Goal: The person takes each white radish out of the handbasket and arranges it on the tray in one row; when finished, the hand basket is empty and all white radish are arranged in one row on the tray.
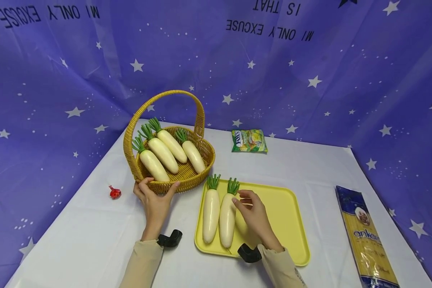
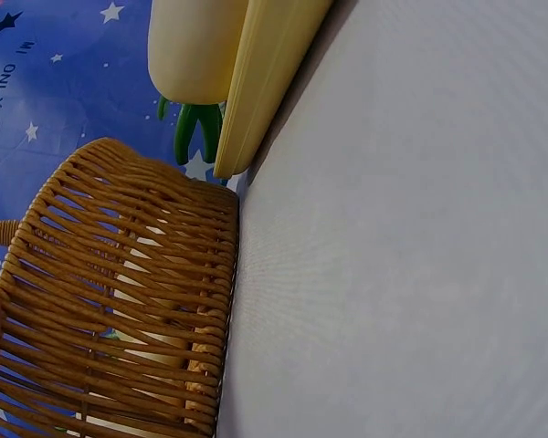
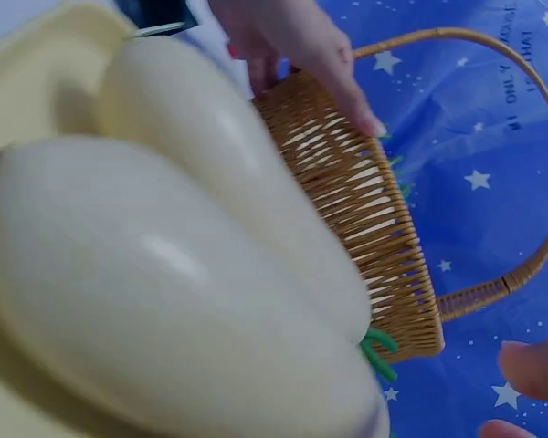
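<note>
A wicker basket (image 1: 191, 185) with a tall handle holds several white radishes (image 1: 162, 154) with green tops. My left hand (image 1: 155, 204) grips the near side of the basket, its thumb along the woven wall and its other fingers by the handle's base. Two more white radishes (image 1: 211, 216) lie side by side on a yellow tray (image 1: 281, 224), tops pointing away from me. Over the tray, my right hand (image 1: 253, 212) is beside the upper end of the right-hand radish (image 1: 228, 220), fingers loosely bent. In the right wrist view, thumb and fingertip (image 3: 539, 365) stand apart with nothing between them.
Behind the tray lies a green FOX'S candy bag (image 1: 249, 141). A small red wrapped candy (image 1: 115, 193) is left of the basket. At the right edge of the white table (image 1: 324, 172) lies a long pasta packet (image 1: 367, 240). A blue star-patterned cloth (image 1: 216, 60) hangs behind.
</note>
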A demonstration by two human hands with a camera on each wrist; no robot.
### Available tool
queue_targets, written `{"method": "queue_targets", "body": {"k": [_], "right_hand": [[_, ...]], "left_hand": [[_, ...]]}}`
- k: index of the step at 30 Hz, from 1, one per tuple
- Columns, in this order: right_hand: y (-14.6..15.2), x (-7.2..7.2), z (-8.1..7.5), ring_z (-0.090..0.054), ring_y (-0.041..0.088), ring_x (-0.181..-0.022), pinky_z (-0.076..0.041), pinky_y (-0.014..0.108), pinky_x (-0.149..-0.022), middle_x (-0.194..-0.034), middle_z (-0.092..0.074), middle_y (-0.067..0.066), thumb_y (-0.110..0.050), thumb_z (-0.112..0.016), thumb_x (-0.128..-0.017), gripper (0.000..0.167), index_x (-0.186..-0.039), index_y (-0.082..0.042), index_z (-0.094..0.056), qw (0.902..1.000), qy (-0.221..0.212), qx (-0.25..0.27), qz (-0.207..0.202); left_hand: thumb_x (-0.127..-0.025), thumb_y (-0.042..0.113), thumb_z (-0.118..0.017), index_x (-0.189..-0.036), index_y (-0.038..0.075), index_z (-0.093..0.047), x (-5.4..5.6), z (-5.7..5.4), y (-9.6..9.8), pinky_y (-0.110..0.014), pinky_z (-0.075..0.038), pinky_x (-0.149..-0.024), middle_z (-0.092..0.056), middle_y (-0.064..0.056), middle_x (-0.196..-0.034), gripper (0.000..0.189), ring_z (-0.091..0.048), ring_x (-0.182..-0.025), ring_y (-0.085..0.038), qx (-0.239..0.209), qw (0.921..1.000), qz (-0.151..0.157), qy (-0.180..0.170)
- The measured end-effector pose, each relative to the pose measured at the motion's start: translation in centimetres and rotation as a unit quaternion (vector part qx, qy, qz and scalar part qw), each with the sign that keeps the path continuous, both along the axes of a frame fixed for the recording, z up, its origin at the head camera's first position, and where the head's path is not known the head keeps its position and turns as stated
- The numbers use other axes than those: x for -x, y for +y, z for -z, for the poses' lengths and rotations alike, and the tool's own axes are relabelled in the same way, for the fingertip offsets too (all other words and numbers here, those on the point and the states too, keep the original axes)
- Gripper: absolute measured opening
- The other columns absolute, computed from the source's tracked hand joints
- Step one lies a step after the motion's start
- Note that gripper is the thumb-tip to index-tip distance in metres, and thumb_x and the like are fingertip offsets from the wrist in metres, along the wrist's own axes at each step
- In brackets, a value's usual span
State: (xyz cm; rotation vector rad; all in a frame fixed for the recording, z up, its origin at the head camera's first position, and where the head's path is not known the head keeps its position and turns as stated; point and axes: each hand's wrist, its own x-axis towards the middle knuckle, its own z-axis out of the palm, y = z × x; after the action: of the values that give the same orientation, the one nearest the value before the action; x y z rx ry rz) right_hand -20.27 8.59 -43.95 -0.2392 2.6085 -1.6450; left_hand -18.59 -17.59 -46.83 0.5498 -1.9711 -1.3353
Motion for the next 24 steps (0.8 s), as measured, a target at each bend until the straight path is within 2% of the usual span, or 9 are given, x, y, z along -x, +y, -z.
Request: {"method": "queue_targets", "body": {"k": [5, 10, 17, 20, 24], "right_hand": [[-0.9, 1.0, -1.1, -0.054, 0.028, -0.106, -0.042, 0.042, -0.093, -0.117, -0.054, 0.016, -0.025, -0.062, -0.086, 0.042, -0.123, -0.009, -0.051, 0.9974, 0.006, 0.071, 0.008], [-2.9, 2.0, -3.7, -0.052, 0.032, -0.108, -0.04, 0.044, -0.095, -0.117, -0.053, 0.02, -0.014, -0.059, -0.088, 0.04, -0.126, -0.006, -0.049, 0.9926, 0.024, 0.119, 0.002], [-6.3, 5.1, -6.0, -0.051, 0.034, -0.11, -0.042, 0.043, -0.094, -0.122, -0.05, 0.023, -0.013, -0.058, -0.088, 0.048, -0.133, -0.008, -0.041, 0.987, 0.043, 0.143, -0.06], [-7.9, 7.0, -6.0, -0.051, 0.034, -0.11, -0.042, 0.044, -0.093, -0.124, -0.048, 0.023, -0.016, -0.059, -0.088, 0.052, -0.135, -0.013, -0.038, 0.9843, 0.05, 0.145, -0.089], [-10.2, 9.2, -5.7, -0.051, 0.029, -0.112, -0.043, 0.044, -0.092, -0.127, -0.048, 0.017, -0.026, -0.061, -0.087, 0.055, -0.136, -0.024, -0.037, 0.9877, 0.058, 0.105, -0.1]], "left_hand": [[-0.065, 0.042, -0.079, -0.112, 0.011, -0.034, -0.2, 0.0, 0.0, -0.051, -0.018, -0.106, -0.015, -0.017, -0.132, 0.072, -0.012, -0.133, -0.03, -0.006, 1.0, 0.0, -0.001], [-0.065, 0.042, -0.079, -0.112, 0.01, -0.035, -0.2, 0.0, 0.0, -0.05, -0.018, -0.106, -0.016, -0.017, -0.13, 0.072, -0.012, -0.132, -0.03, -0.005, 1.0, -0.002, 0.002], [-0.065, 0.041, -0.078, -0.111, 0.01, -0.034, -0.1, 0.0, 0.0, -0.051, -0.018, -0.106, -0.016, -0.017, -0.13, 0.071, -0.013, -0.132, -0.031, -0.001, 1.0, 0.002, 0.006], [-0.066, 0.041, -0.078, -0.112, 0.01, -0.034, -0.1, 0.0, 0.0, -0.051, -0.018, -0.106, -0.015, -0.017, -0.13, 0.071, -0.013, -0.132, -0.031, 0.0, 1.0, 0.003, 0.008], [-0.065, 0.041, -0.079, -0.112, 0.009, -0.035, -0.1, 0.1, 0.1, -0.051, -0.017, -0.107, -0.015, -0.018, -0.131, 0.071, -0.012, -0.132, -0.031, 0.001, 1.0, 0.002, 0.009]]}}
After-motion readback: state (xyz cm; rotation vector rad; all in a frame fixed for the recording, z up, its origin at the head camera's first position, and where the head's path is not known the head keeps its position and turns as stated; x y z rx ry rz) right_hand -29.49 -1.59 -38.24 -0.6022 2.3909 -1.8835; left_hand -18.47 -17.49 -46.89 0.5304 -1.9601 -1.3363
